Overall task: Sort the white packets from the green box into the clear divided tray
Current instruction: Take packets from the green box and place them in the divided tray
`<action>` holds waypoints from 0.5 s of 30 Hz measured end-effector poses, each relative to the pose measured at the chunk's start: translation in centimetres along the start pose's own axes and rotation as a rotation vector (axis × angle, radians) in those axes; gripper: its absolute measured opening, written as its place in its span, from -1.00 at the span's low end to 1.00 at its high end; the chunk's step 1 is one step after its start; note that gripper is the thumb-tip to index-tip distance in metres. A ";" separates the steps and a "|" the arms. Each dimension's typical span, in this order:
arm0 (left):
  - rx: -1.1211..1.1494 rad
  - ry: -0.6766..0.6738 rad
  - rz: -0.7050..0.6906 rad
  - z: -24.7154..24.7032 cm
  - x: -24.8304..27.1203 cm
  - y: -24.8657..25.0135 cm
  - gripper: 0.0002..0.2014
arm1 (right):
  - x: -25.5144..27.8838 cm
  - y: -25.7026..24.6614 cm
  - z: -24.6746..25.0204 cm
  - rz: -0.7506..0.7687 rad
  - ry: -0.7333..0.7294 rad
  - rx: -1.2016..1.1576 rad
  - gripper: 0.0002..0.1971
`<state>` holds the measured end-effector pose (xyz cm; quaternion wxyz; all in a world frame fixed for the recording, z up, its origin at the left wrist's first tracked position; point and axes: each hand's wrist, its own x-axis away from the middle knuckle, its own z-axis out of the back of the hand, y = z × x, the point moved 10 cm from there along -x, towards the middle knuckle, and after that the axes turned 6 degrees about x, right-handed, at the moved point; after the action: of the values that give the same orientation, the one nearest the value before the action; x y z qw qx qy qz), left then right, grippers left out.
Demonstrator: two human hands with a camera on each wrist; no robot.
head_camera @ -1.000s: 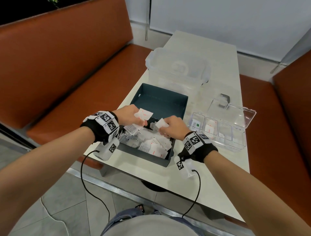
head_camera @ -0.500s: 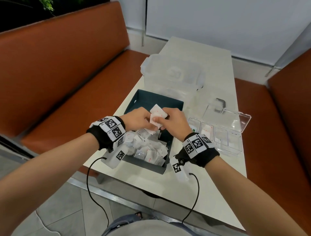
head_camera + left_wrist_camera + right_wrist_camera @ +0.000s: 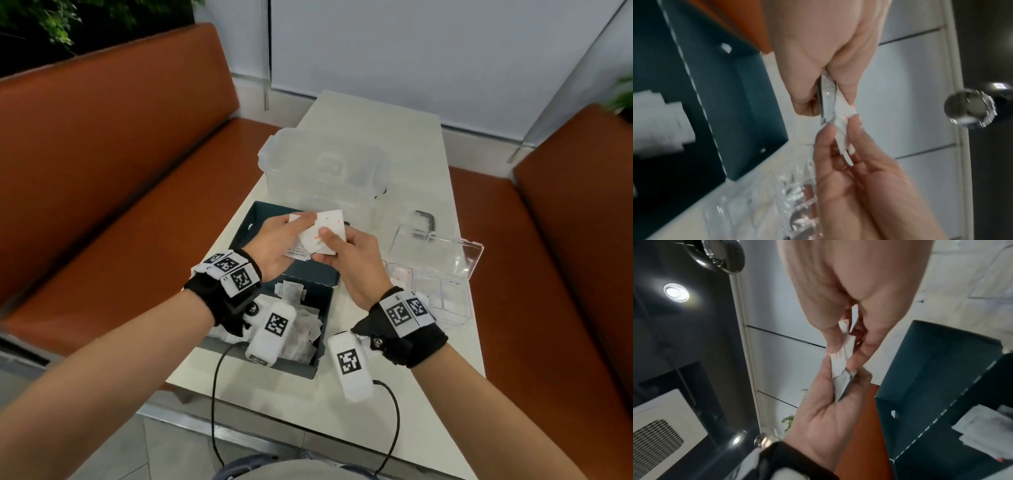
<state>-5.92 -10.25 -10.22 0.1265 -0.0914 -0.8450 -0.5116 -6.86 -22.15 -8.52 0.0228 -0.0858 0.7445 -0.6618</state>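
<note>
- Orange-brown upholstered seat runs along the left of the pale bench.
- Dark green open box sits at the bench's near left, loose white packets heaped in its near end.
- Left hand, raised over the box, has its grip closed on a few flat white packets.
- Right hand, touching it, pinches flat white packets with red print between thumb and fingers.
- Frosted plastic lidded tub stands beyond the box.
- Clear divided tray lies right of the box, lid open; one compartment holds a packet.
</note>
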 end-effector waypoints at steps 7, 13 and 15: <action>0.252 -0.299 0.200 -6.8 -0.2 -2.0 -0.59 | -0.8 -1.8 3.4 0.108 0.228 0.137 -0.75; 0.017 -0.315 0.145 -8.2 -1.7 -2.4 -0.81 | -1.5 -2.2 6.2 0.004 0.128 0.259 -0.72; -0.007 -0.322 0.165 -8.3 -2.2 -2.7 -0.79 | -1.7 -2.0 7.2 -0.078 0.012 0.273 -0.73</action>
<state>-3.55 -18.95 -9.46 0.0309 -0.2417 -0.8421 -0.4811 -3.95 -29.13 -7.60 0.0043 -0.1068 0.6438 -0.7577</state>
